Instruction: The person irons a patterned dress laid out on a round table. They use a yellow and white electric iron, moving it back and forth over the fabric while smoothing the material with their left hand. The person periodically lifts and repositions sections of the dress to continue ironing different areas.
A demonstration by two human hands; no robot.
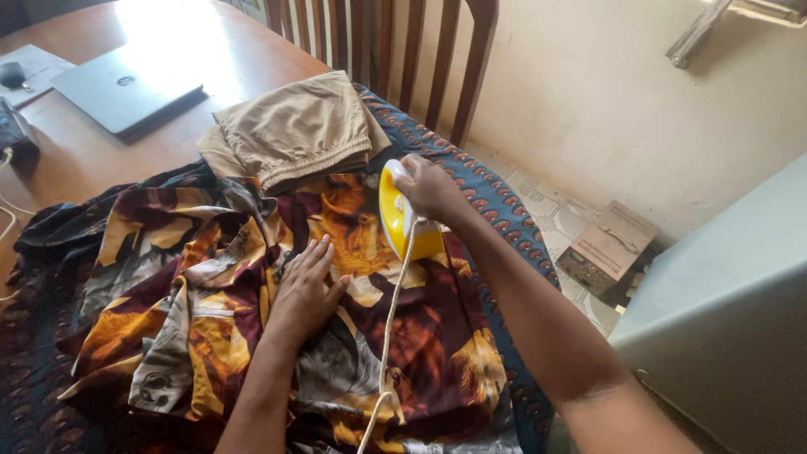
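One yellow iron (395, 212) on patterned shirt (252, 319) at table centre, right hand (430, 187) clenched round handle. Left hand (304, 286) spread flat on shirt, at 8 o'clock from iron. Folded tan trousers (294, 128) at 11 o'clock, laptop (126, 88) beyond.

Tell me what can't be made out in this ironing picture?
Head view only:
- Iron: its soleplate is hidden against the shirt; the right hand covers the handle.
- Cord: runs off the bottom edge, so its plug is unseen.
- Left hand: the palm is hidden, pressed flat on the shirt.
- Dark thing at the left edge: cut off.
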